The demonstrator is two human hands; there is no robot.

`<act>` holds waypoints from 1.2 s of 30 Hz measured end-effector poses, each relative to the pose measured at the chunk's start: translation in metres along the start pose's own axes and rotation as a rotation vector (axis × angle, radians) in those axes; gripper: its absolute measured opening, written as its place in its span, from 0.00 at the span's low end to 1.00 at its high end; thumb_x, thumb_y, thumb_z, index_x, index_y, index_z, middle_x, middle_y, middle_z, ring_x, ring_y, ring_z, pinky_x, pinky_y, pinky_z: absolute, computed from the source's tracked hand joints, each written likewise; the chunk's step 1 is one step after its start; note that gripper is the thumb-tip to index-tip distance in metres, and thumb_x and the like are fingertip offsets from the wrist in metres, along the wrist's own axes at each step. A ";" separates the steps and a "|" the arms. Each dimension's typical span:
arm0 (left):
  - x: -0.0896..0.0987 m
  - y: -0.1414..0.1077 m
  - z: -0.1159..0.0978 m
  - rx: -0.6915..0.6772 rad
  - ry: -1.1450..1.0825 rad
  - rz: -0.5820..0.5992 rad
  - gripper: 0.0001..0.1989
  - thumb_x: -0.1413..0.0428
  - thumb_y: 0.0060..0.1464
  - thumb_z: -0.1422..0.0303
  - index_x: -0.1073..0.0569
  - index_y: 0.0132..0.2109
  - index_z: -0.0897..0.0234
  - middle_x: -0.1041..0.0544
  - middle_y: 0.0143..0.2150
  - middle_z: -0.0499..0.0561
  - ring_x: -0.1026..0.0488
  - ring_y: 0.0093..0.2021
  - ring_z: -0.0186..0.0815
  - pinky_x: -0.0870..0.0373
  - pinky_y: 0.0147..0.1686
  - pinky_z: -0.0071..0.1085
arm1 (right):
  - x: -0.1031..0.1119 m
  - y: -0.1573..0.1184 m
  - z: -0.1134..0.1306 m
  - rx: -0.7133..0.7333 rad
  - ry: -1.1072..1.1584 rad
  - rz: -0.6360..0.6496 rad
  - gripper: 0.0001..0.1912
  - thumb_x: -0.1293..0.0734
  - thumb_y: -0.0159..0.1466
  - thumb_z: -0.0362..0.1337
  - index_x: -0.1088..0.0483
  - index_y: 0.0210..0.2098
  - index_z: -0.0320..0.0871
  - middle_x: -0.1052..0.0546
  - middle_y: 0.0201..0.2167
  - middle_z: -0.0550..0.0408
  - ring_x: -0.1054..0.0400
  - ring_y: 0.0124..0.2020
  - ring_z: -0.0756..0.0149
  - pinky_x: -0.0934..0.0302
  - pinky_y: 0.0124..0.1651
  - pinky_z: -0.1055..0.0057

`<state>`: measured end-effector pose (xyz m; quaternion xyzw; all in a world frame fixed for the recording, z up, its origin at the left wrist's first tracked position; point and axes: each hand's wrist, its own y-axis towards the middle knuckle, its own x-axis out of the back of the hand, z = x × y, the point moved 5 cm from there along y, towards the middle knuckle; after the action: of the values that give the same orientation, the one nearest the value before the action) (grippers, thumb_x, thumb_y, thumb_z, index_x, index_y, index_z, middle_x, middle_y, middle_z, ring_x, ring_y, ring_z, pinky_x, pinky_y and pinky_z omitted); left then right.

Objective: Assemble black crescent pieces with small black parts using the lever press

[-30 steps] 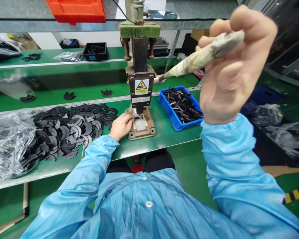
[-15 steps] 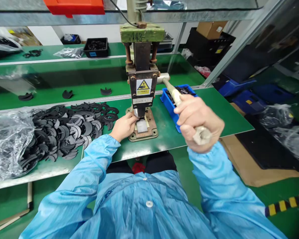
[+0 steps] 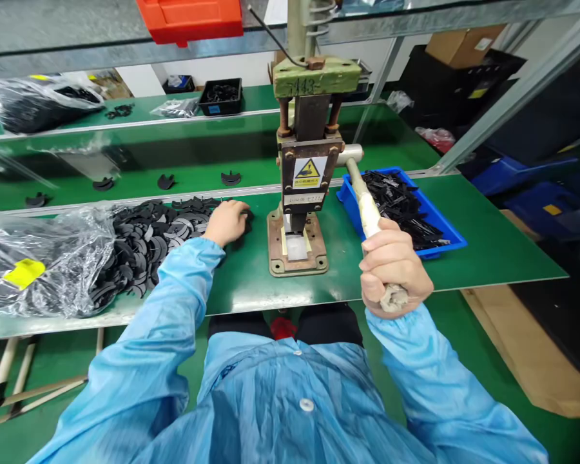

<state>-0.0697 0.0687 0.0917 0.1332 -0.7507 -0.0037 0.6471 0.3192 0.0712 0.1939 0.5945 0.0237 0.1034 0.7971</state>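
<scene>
My right hand (image 3: 395, 267) is wrapped round the taped lever handle (image 3: 367, 205) of a hand press (image 3: 305, 167), which carries a yellow warning label. My left hand (image 3: 228, 222) is low over the green table at the right edge of a pile of black curved plastic parts (image 3: 138, 241). Its fingers are bent together; something dark lies beneath them, and I cannot make out whether it is a part or shadow. Under the press ram, a pale translucent block (image 3: 296, 247) sits on the rusty base plate (image 3: 297, 265).
A blue bin (image 3: 447, 245) of black parts stands right of the press. A clear plastic bag (image 3: 53, 258) lies at the left of the pile. Several curved parts, one a black curved piece (image 3: 231, 178), lie along the back strip. A red bin (image 3: 191, 19) hangs over the shelf edge.
My left hand has left the press base and moved left to the edge of the pile. My right hand still grips the lever, which hangs slightly lower. The whole view has shifted.
</scene>
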 end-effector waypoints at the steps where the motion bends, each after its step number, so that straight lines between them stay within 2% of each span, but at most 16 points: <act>1: 0.001 0.010 0.014 0.022 0.045 0.047 0.22 0.47 0.69 0.66 0.21 0.64 0.65 0.19 0.63 0.62 0.26 0.64 0.54 0.31 0.66 0.48 | 0.000 0.000 0.000 -0.004 0.000 -0.007 0.12 0.27 0.65 0.38 0.31 0.27 0.47 0.23 0.27 0.62 0.23 0.40 0.63 0.29 0.68 0.37; 4: -0.002 0.036 0.039 0.053 0.156 0.215 0.27 0.43 0.66 0.61 0.23 0.68 0.62 0.21 0.68 0.61 0.30 0.70 0.56 0.34 0.68 0.48 | 0.000 -0.001 0.000 -0.014 0.008 -0.021 0.11 0.27 0.64 0.38 0.31 0.27 0.47 0.23 0.27 0.62 0.23 0.40 0.63 0.29 0.69 0.37; 8: -0.014 0.058 0.041 0.068 0.225 0.414 0.31 0.37 0.62 0.54 0.24 0.70 0.57 0.19 0.66 0.62 0.30 0.70 0.59 0.36 0.68 0.52 | 0.000 -0.002 -0.001 0.009 0.007 -0.009 0.09 0.26 0.62 0.37 0.30 0.28 0.48 0.23 0.27 0.62 0.22 0.39 0.62 0.29 0.69 0.39; 11: -0.021 0.069 0.035 0.085 0.193 0.437 0.30 0.33 0.57 0.55 0.20 0.65 0.58 0.18 0.64 0.63 0.27 0.68 0.59 0.35 0.67 0.52 | 0.000 -0.002 -0.002 0.010 0.002 -0.019 0.09 0.26 0.61 0.37 0.30 0.28 0.50 0.23 0.26 0.62 0.22 0.38 0.60 0.27 0.67 0.39; 14: -0.026 0.075 0.029 0.110 0.115 0.433 0.27 0.31 0.53 0.56 0.18 0.59 0.58 0.15 0.58 0.61 0.22 0.61 0.55 0.31 0.62 0.45 | -0.001 -0.002 -0.003 0.017 -0.001 -0.041 0.09 0.26 0.61 0.38 0.30 0.28 0.49 0.23 0.25 0.62 0.23 0.38 0.61 0.26 0.65 0.41; 16: -0.027 0.075 0.023 0.088 0.028 0.420 0.22 0.33 0.55 0.57 0.17 0.55 0.59 0.14 0.51 0.59 0.20 0.55 0.52 0.28 0.58 0.41 | -0.001 -0.002 -0.003 0.035 0.005 -0.046 0.10 0.26 0.62 0.38 0.30 0.28 0.49 0.24 0.25 0.62 0.23 0.38 0.62 0.26 0.64 0.43; 19: -0.022 0.066 0.011 0.047 -0.124 0.340 0.13 0.38 0.60 0.59 0.17 0.47 0.61 0.15 0.43 0.58 0.19 0.48 0.50 0.26 0.53 0.39 | -0.002 -0.002 -0.003 0.059 0.014 -0.045 0.10 0.26 0.62 0.39 0.31 0.28 0.48 0.24 0.25 0.62 0.22 0.38 0.62 0.26 0.64 0.43; 21: -0.016 0.054 0.002 0.050 -0.226 0.256 0.11 0.41 0.64 0.59 0.18 0.44 0.61 0.16 0.41 0.58 0.19 0.46 0.49 0.26 0.51 0.39 | -0.002 -0.002 -0.004 0.063 0.008 -0.042 0.11 0.26 0.62 0.40 0.31 0.29 0.49 0.24 0.25 0.62 0.22 0.38 0.61 0.26 0.63 0.42; 25: -0.012 0.018 -0.017 0.222 -0.624 0.162 0.16 0.46 0.71 0.58 0.23 0.38 0.62 0.21 0.33 0.53 0.24 0.33 0.39 0.27 0.38 0.34 | -0.003 -0.002 -0.005 0.083 0.013 -0.054 0.11 0.26 0.63 0.39 0.31 0.29 0.48 0.24 0.26 0.62 0.22 0.39 0.63 0.26 0.64 0.44; 27: -0.017 -0.002 -0.033 0.345 -0.913 0.148 0.16 0.43 0.71 0.57 0.25 0.37 0.63 0.22 0.31 0.51 0.27 0.29 0.34 0.29 0.33 0.30 | -0.003 -0.002 -0.005 0.096 0.021 -0.064 0.12 0.26 0.63 0.39 0.32 0.29 0.48 0.24 0.26 0.63 0.22 0.39 0.64 0.26 0.63 0.45; 30: -0.024 -0.024 -0.060 0.450 -1.262 0.177 0.16 0.33 0.63 0.57 0.26 0.38 0.64 0.18 0.35 0.53 0.22 0.32 0.32 0.25 0.34 0.28 | -0.005 -0.002 -0.006 0.095 0.021 -0.073 0.12 0.26 0.63 0.40 0.32 0.29 0.49 0.24 0.26 0.63 0.22 0.39 0.64 0.25 0.62 0.45; 32: -0.028 -0.030 -0.074 0.474 -1.350 0.204 0.18 0.28 0.58 0.56 0.26 0.37 0.64 0.17 0.37 0.53 0.21 0.33 0.32 0.24 0.33 0.27 | -0.005 -0.002 -0.005 0.090 0.013 -0.079 0.12 0.26 0.64 0.40 0.32 0.29 0.49 0.24 0.25 0.63 0.22 0.39 0.63 0.25 0.62 0.44; 36: -0.029 -0.029 -0.086 0.468 -1.271 0.195 0.19 0.28 0.57 0.55 0.23 0.33 0.65 0.26 0.24 0.45 0.32 0.22 0.26 0.35 0.22 0.23 | -0.005 -0.002 -0.003 0.060 -0.002 -0.056 0.12 0.27 0.65 0.41 0.32 0.29 0.49 0.25 0.25 0.62 0.22 0.39 0.63 0.26 0.63 0.41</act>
<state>0.0232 0.0606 0.0719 0.1732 -0.9744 0.1394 0.0323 0.3141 0.0727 0.1911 0.6172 0.0425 0.0796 0.7817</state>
